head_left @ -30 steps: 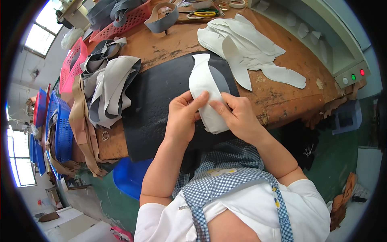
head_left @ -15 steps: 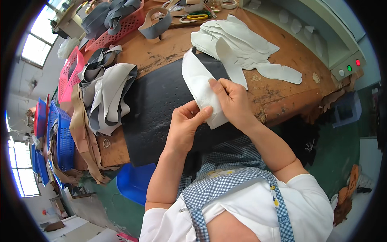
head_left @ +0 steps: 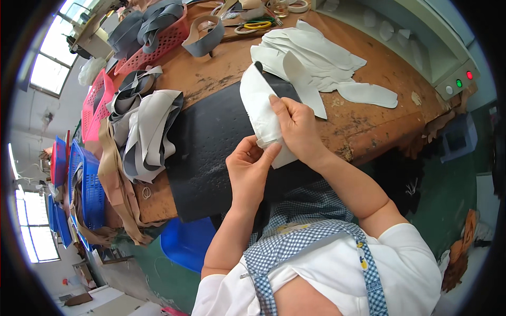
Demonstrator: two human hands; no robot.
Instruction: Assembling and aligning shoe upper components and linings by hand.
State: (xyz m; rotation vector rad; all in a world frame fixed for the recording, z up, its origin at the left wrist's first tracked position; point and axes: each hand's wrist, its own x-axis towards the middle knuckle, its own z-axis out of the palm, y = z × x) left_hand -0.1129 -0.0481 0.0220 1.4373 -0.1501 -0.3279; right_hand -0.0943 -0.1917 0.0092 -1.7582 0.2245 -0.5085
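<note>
Over a black mat I hold a white curved piece of sheet material in both hands. My left hand pinches its lower edge between thumb and fingers, where a narrow strip appears folded over. My right hand grips the piece's right side, thumb on top and the other fingers mostly hidden. Just beyond, a heap of similar white pieces lies on the brown table; one long piece curls up at its near side.
Left of the mat lies a pile of grey and white strips, with tan strips hanging over the edge. Pink baskets and a blue basket stand farther left. Yellow-handled scissors lie at the back. A grey cabinet with lit buttons stands right.
My left thumb and fingers have shifted slightly at the lower edge, where a folded strip now shows. My right hand keeps its grip. The whole view has turned slightly.
</note>
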